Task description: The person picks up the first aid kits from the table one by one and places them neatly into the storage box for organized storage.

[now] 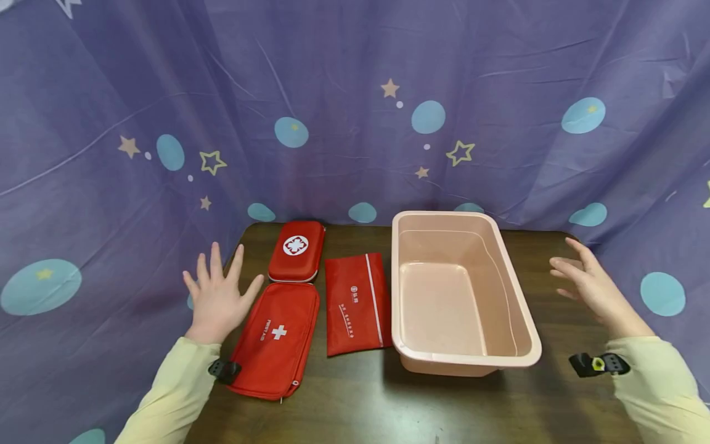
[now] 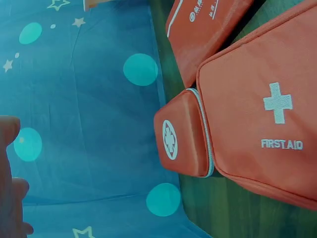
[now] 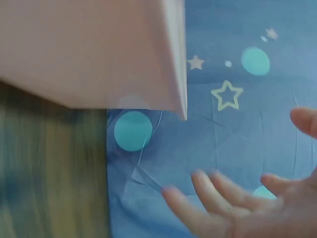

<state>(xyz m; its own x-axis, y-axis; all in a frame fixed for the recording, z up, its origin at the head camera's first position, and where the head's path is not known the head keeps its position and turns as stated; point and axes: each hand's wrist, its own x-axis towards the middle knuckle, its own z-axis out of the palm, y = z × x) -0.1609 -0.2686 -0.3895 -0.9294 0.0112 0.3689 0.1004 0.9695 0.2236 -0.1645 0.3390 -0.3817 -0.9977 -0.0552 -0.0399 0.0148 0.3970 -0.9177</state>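
My left hand point(image 1: 219, 305) hovers with its fingers spread, beside a flat red first aid pouch point(image 1: 275, 339) marked with a white cross. My right hand point(image 1: 590, 287) is raised to the right of a pale pink plastic basin point(image 1: 444, 308), its fingers loosely extended and holding nothing. Behind the pouch lies a red hard-shell case point(image 1: 297, 250) with a round white emblem; in the left wrist view its zipper edge point(image 2: 205, 134) shows. Between the pouch and the basin is a thin red zip bag point(image 1: 355, 308) with white print and a white stripe.
All these things are on a dark brown wooden table point(image 1: 355, 401). A purple-blue curtain point(image 1: 355, 74) with stars and ovals hangs along the table's back and sides. The basin's tall wall point(image 3: 89, 49) rises close by the right hand.
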